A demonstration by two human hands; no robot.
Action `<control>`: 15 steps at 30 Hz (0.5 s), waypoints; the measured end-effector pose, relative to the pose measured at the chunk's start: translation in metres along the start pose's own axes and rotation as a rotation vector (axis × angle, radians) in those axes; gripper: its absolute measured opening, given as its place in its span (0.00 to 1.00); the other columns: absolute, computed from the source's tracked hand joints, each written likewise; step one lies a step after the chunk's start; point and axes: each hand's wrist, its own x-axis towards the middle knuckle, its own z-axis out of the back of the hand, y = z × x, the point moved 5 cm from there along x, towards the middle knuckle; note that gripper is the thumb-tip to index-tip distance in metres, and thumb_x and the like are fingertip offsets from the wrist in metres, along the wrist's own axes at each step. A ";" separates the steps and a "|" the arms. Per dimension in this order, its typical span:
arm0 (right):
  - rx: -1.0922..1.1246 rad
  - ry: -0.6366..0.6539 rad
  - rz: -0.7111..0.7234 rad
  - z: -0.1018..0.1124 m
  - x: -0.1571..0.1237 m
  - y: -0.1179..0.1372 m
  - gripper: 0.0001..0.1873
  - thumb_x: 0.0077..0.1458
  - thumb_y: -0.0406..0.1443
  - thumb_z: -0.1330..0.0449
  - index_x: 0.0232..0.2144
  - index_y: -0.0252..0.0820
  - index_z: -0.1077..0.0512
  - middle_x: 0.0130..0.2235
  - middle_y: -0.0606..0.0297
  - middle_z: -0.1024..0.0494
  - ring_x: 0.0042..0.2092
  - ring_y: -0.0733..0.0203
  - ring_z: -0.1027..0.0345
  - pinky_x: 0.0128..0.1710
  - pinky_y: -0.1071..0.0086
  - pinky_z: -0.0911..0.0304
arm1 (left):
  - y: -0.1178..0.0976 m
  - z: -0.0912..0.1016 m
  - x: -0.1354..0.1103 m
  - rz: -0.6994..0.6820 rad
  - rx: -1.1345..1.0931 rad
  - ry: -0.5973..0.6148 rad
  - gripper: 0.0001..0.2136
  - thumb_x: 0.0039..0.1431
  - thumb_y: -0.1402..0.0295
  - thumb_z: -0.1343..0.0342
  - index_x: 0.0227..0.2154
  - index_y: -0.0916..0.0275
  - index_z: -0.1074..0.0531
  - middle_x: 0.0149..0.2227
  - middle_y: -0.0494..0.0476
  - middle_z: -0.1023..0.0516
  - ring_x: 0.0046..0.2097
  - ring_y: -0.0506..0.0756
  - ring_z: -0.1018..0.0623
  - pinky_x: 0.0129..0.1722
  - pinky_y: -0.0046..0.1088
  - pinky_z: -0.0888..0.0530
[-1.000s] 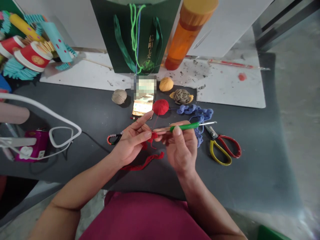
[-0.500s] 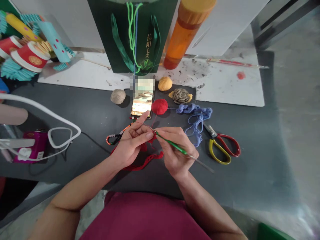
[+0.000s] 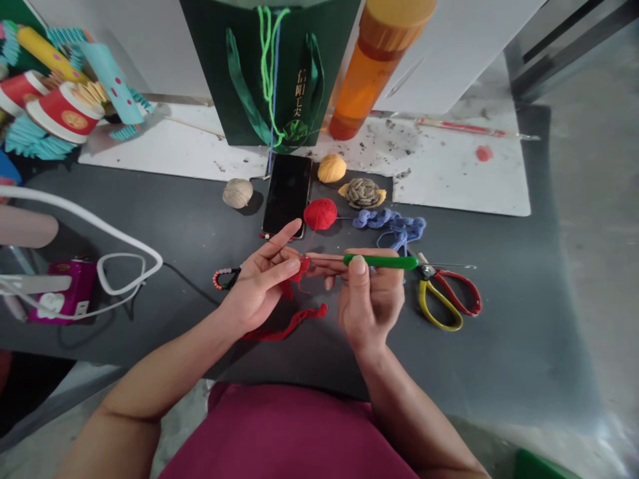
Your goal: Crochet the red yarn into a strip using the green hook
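Pinching the little red crochet piece [image 3: 302,269] between thumb and fingers, the left hand [image 3: 257,283] held it up over the middle of the dark table [image 3: 504,319], its index finger stretched out toward the phone [image 3: 287,193]; and across from it came the right hand [image 3: 372,289], closed round the green-handled hook [image 3: 382,261] — thumb pressed on the grip, the shaft lying nearly level, its left end right up at the red stitches! Whether the tip sat inside a loop was too small to tell; the other metal end poked out to the right, passing over the scissors [image 3: 454,293] in this view, with their one red and one yellow handle; a thin red strand ran down from the red yarn ball [image 3: 320,214], which sat just beside the phone, its screen dark; below the hands a red strip [image 3: 287,330] lay on the table, and a string of beads [image 3: 219,279] showed partly behind the left hand; blue crochet work [image 3: 392,223] spread out beyond the right hand — and farther back sat a yellow ball [image 3: 332,169], a beige ball [image 3: 238,193] and a coiled brownish rosette [image 3: 363,193].
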 end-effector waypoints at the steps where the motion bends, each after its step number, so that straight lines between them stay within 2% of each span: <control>1: 0.015 0.021 -0.011 -0.001 0.001 -0.001 0.05 0.73 0.41 0.44 0.41 0.52 0.34 0.30 0.70 0.14 0.25 0.61 0.19 0.20 0.69 0.32 | 0.000 0.000 0.000 0.003 -0.005 0.000 0.23 0.50 0.68 0.22 0.51 0.52 0.16 0.30 0.43 0.21 0.32 0.45 0.26 0.40 0.23 0.28; 7: 0.038 0.075 -0.105 0.001 0.004 -0.011 0.07 0.74 0.45 0.46 0.41 0.52 0.35 0.29 0.70 0.13 0.23 0.60 0.20 0.19 0.69 0.36 | -0.001 -0.002 -0.001 -0.005 -0.001 0.019 0.21 0.50 0.67 0.22 0.49 0.52 0.15 0.31 0.44 0.23 0.33 0.45 0.26 0.39 0.21 0.28; 12: 0.104 0.105 -0.077 0.000 0.000 -0.008 0.03 0.69 0.41 0.36 0.41 0.50 0.25 0.35 0.70 0.12 0.29 0.62 0.17 0.27 0.70 0.27 | 0.001 -0.005 -0.003 -0.061 0.104 0.041 0.23 0.52 0.67 0.23 0.52 0.50 0.16 0.31 0.44 0.23 0.34 0.46 0.25 0.43 0.24 0.27; 15: 0.089 0.113 -0.027 -0.003 -0.001 0.000 0.02 0.69 0.38 0.36 0.43 0.50 0.22 0.37 0.70 0.11 0.31 0.64 0.18 0.31 0.69 0.23 | 0.003 -0.004 -0.003 -0.096 0.127 0.048 0.24 0.52 0.66 0.23 0.53 0.48 0.17 0.33 0.44 0.22 0.33 0.45 0.26 0.40 0.23 0.27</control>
